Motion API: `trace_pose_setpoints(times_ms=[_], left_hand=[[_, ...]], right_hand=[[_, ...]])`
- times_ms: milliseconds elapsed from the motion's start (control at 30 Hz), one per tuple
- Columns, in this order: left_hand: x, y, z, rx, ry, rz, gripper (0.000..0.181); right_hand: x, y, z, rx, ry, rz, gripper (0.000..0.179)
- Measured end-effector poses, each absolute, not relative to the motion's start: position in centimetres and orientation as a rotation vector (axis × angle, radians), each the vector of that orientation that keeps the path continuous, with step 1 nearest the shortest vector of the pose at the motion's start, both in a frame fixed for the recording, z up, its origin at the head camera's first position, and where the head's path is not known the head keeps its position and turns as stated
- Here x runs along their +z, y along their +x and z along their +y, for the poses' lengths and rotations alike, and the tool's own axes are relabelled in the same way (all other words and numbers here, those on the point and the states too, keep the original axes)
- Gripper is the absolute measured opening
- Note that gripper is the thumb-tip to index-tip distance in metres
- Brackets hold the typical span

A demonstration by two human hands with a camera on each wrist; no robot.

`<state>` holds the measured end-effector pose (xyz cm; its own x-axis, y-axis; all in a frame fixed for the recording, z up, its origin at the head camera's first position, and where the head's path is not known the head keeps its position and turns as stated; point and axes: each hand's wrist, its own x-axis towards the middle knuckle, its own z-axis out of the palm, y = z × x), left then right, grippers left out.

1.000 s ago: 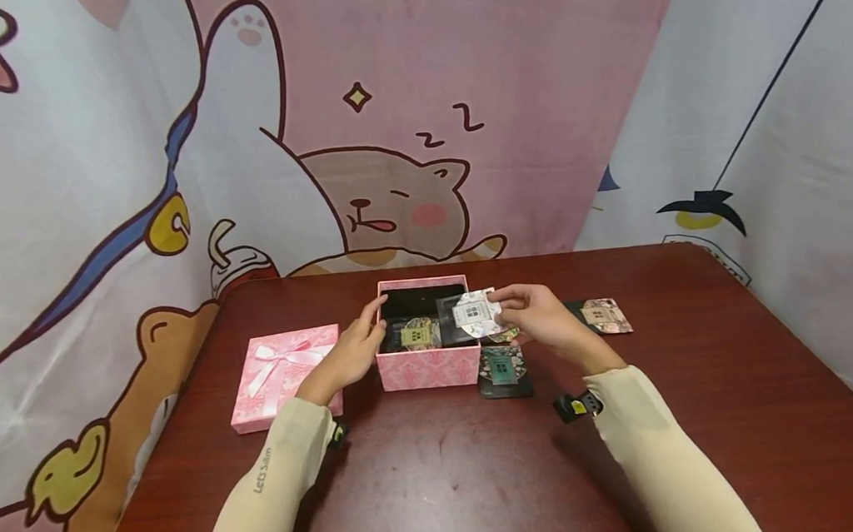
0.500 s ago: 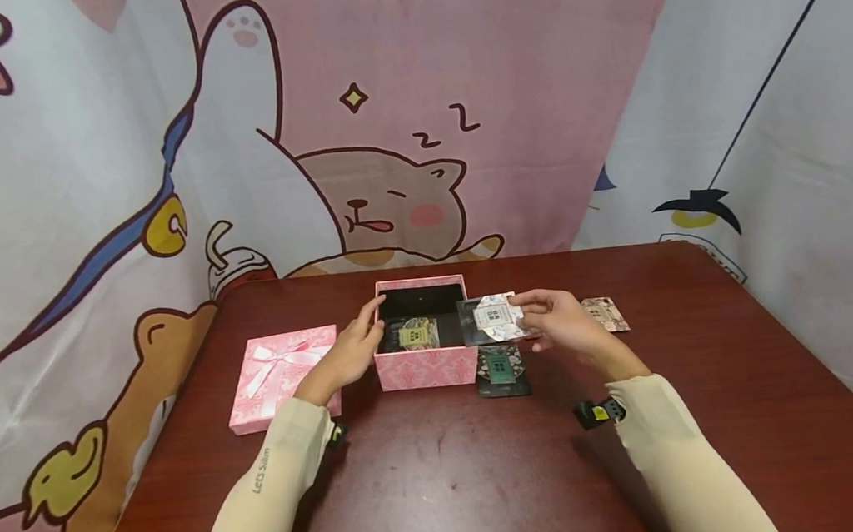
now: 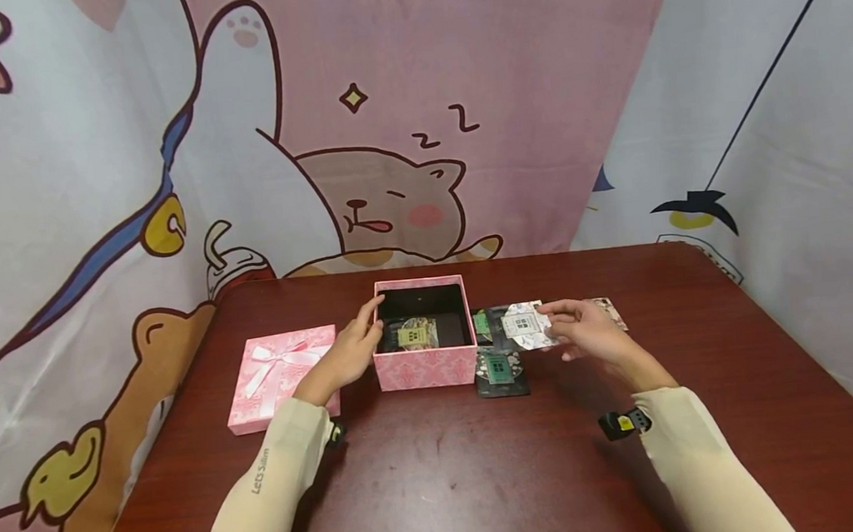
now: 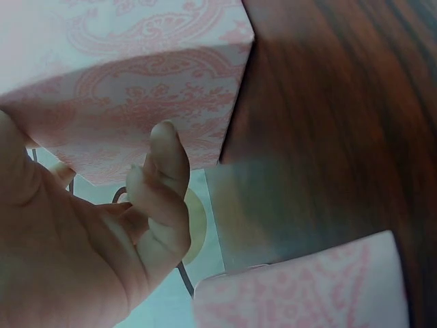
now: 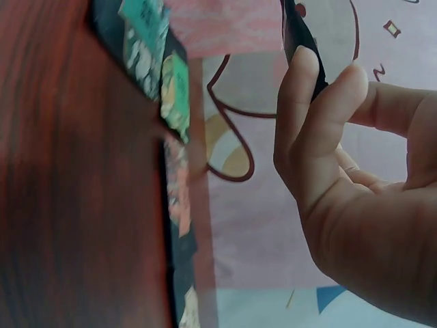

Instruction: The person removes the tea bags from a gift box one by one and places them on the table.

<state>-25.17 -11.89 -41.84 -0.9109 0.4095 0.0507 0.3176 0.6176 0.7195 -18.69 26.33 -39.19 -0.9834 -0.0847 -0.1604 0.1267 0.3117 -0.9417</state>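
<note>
The pink patterned box (image 3: 427, 370) stands without its lid at the middle of the table. Against its left side rests my left hand (image 3: 346, 354), one finger at the rim; the left wrist view shows loosely bent fingers by the box wall (image 4: 150, 82). Right of the box, my right hand (image 3: 593, 336) pinches a flat black packet with a white floral label (image 3: 523, 327) by its right end. The right wrist view shows that packet (image 5: 298, 34) edge-on between thumb and fingers, above the table. A packet with a yellow-green label (image 3: 415, 334) lies inside the box.
A green-labelled packet (image 3: 501, 373) lies at the box's front right corner; behind it, another green label (image 3: 482, 327) shows partly under the held packet. A pale floral packet (image 3: 610, 310) lies behind the right hand. The pink bow lid (image 3: 285, 377) lies left. A printed curtain (image 3: 534, 107) hangs behind.
My right hand has carried the white-labelled packet rightward, from over the box's right rim to beyond the box. My left hand has stayed at the box's left side.
</note>
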Motion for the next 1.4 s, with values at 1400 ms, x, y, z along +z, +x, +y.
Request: trace_pose_setpoints(times_ms=[1400], left_hand=[[-41.7, -25.3, -12.0, 1.169, 0.628, 2.705, 0.052]], right_hand=[[-43.4, -16.5, 30.9, -1.514, 0.172, 2.449, 0.046]])
